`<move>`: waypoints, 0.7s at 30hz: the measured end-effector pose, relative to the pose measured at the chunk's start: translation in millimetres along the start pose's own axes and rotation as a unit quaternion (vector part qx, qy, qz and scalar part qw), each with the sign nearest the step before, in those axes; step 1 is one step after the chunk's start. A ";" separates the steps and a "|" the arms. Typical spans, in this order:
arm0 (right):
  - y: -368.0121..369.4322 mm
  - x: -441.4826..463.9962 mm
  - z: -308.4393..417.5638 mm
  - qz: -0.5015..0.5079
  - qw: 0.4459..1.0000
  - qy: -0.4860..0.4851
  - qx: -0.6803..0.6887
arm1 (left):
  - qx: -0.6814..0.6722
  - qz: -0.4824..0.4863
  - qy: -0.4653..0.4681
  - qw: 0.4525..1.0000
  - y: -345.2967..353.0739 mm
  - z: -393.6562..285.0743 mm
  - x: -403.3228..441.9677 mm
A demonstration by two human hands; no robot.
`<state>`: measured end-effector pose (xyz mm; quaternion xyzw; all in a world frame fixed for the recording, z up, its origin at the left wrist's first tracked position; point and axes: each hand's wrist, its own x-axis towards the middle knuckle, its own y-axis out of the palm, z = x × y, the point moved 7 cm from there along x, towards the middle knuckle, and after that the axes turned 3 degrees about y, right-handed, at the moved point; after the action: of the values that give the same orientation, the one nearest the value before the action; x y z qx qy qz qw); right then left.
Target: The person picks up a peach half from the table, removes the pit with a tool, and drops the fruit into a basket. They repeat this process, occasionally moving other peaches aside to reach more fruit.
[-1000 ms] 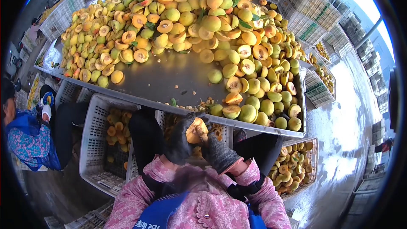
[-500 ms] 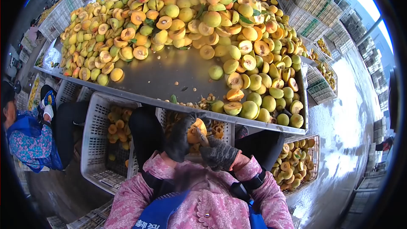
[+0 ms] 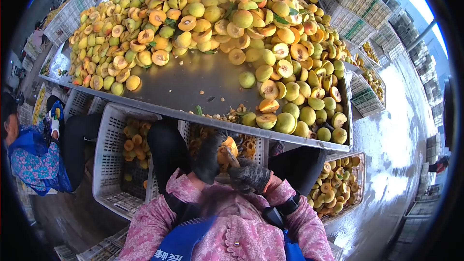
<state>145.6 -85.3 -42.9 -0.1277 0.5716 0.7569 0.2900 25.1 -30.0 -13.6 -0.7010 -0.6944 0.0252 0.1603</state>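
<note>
Dark-gloved, my left hand (image 3: pixel 209 158) is closed round a yellow-orange fruit piece (image 3: pixel 226 150) above a crate between my knees. My right hand (image 3: pixel 250 176), in a grey glove, grips a small tool (image 3: pixel 231 157) whose end meets the fruit's cut face; the tool's exact shape is hard to make out. Beyond my hands, a metal table (image 3: pixel 193 79) bears a large heap of halved and whole fruit (image 3: pixel 203 24). Pits and scraps (image 3: pixel 236 114) lie by its near edge. Under my hands the crate (image 3: pixel 261 152) holds orange peelings or scraps.
Left of my knees stands a crate (image 3: pixel 107 164) with fruit pieces. Another full fruit crate (image 3: pixel 360 183) is at the right. A seated co-worker (image 3: pixel 36 157) in a blue apron is at the far left. Stacked crates (image 3: pixel 355 0) rise at the back right; the floor (image 3: pixel 382 150) looks wet.
The fruit in my left hand has turned, and both hands have shifted slightly, with the tool still against it. The view has moved a little. The co-worker's hands at the left have also moved.
</note>
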 end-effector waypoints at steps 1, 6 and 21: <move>-3.0 -0.1 -1.1 -0.002 1.000 -0.002 0.009 | -0.018 0.008 -0.026 0.999 1.6 -1.0 1.2; 5.7 -2.9 3.9 0.034 0.999 -0.018 -0.011 | -0.019 0.001 -0.036 0.999 2.7 11.1 -2.5; 8.1 -18.0 2.1 0.031 0.990 -0.116 0.071 | 0.084 -0.120 0.078 0.986 -39.0 -27.2 -6.1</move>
<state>155.5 -90.0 -26.5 -0.0002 0.5901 0.7328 0.3388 -5.7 -41.7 21.1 -0.5968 -0.7541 0.0094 0.2741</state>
